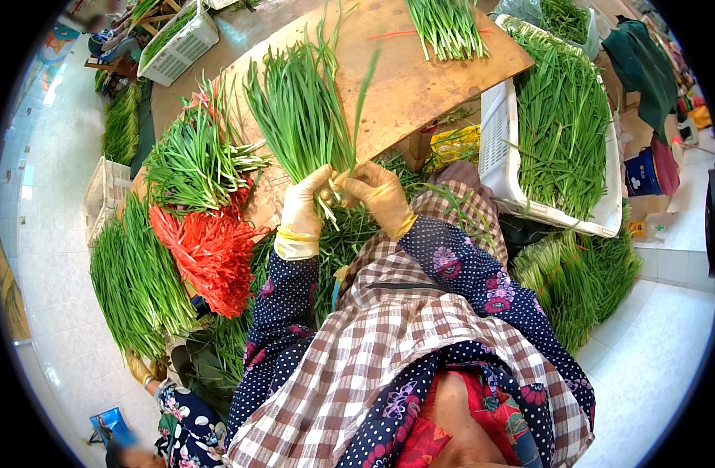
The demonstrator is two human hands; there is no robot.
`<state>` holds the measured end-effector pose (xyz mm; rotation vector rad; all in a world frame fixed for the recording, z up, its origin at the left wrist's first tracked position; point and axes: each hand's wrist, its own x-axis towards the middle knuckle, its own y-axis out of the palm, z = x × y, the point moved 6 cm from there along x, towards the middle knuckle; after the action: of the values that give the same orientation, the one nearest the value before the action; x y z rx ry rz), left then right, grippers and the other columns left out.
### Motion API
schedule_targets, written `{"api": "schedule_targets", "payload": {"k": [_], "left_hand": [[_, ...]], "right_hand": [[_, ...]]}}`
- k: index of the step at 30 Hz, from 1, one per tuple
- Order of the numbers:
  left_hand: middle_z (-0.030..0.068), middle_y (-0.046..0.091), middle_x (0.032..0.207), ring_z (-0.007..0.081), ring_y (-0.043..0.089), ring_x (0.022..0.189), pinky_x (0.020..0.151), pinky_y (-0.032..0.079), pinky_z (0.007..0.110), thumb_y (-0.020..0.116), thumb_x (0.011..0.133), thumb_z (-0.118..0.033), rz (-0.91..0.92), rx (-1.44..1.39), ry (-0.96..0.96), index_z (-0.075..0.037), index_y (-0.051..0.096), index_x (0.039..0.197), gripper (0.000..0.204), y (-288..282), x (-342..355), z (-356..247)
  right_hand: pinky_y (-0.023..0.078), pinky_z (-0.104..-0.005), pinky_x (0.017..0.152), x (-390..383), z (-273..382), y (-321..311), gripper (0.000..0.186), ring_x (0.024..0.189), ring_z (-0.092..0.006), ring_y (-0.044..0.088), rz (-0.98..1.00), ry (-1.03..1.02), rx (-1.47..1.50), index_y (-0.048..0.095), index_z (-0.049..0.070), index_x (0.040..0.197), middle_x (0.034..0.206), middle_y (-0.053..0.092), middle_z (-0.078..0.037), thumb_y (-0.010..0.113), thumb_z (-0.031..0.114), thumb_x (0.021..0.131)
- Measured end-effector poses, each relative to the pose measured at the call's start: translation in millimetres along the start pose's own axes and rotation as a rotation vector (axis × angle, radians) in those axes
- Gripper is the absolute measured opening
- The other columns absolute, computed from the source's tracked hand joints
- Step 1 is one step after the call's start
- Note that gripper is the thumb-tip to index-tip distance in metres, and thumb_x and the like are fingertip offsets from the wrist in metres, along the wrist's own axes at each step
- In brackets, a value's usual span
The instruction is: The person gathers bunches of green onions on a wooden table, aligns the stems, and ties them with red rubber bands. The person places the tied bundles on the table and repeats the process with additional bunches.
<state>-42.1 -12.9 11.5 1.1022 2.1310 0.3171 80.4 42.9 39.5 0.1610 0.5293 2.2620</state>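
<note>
My left hand (301, 212), in a pale yellow glove, is closed around the white stem ends of a bunch of green garlic chives (299, 117). The leaves fan out away from me over the wooden board. Right beside it, my gloved right hand (379, 200) is closed in a pinch on a chive stalk (363, 105), whose blurred leaf stands up beside the bunch. The fingertips of both hands nearly meet at the stem ends. A few pale stems poke out below my left fingers.
Left of the board (420, 93) lie more chives (189, 160) and a heap of red ties (209, 257). Another bunch (449, 30) rests at the far edge. A white crate (494, 148) of chives stands right. A co-worker's gloved hand (141, 370) is at lower left.
</note>
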Motion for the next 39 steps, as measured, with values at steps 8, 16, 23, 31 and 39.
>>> {"api": "schedule_targets", "payload": {"k": [8,16,23,31,39], "left_hand": [[0.0054,0.064,0.075,0.0058,0.05,0.046,0.041,0.044,0.019,0.067,0.078,-0.011,0.026,-0.153,0.003,-0.001,0.059,0.096,0.022,-17,-3,-21],[0.0033,0.061,0.078,0.0112,0.054,0.062,0.061,0.047,0.025,0.055,0.087,-0.012,0.263,-0.366,-0.084,0.003,0.043,0.125,0.042,-29,-5,-22],[0.0123,0.063,0.091,0.0168,0.06,0.073,0.066,0.053,0.03,0.051,0.088,-0.005,0.382,-0.527,-0.144,0.0,0.039,0.129,0.043,-31,-4,-32],[0.0112,0.064,0.084,0.0163,0.062,0.065,0.059,0.054,0.029,0.06,0.081,-0.003,0.154,-0.354,-0.021,0.007,0.058,0.094,0.017,-49,-6,-25],[0.0106,0.064,0.08,0.0135,0.06,0.06,0.053,0.052,0.025,0.064,0.078,-0.004,0.032,-0.11,0.042,0.005,0.06,0.09,0.016,-37,-4,1]], "right_hand": [[0.052,-0.0278,0.066,-62,52,-53,0.015,0.072,-0.016,0.062,-0.057,0.027,-0.017,0.06,-0.001,0.088,0.082,0.063,-0.01,0.057,0.014,0.087],[0.043,-0.0313,0.045,-40,29,-49,0.043,0.042,-0.015,0.048,0.028,-0.155,-1.384,0.059,0.01,0.071,0.046,0.046,0.0,0.053,0.051,0.082],[0.049,-0.0377,0.06,23,-1,1,0.034,0.065,-0.0279,0.063,0.038,-0.02,-1.624,0.061,0.008,0.082,0.067,0.063,-0.012,0.06,0.042,0.077],[0.037,-0.0216,0.038,21,14,-53,0.022,0.041,-0.0067,0.045,0.077,0.395,-0.483,0.064,0.0,0.083,0.054,0.052,0.0,0.061,0.022,0.081],[0.046,-0.0373,0.07,14,14,-65,0.045,0.076,-0.0269,0.061,0.0,0.194,-1.195,0.067,0.006,0.084,0.076,0.065,-0.011,0.057,0.049,0.079]]}}
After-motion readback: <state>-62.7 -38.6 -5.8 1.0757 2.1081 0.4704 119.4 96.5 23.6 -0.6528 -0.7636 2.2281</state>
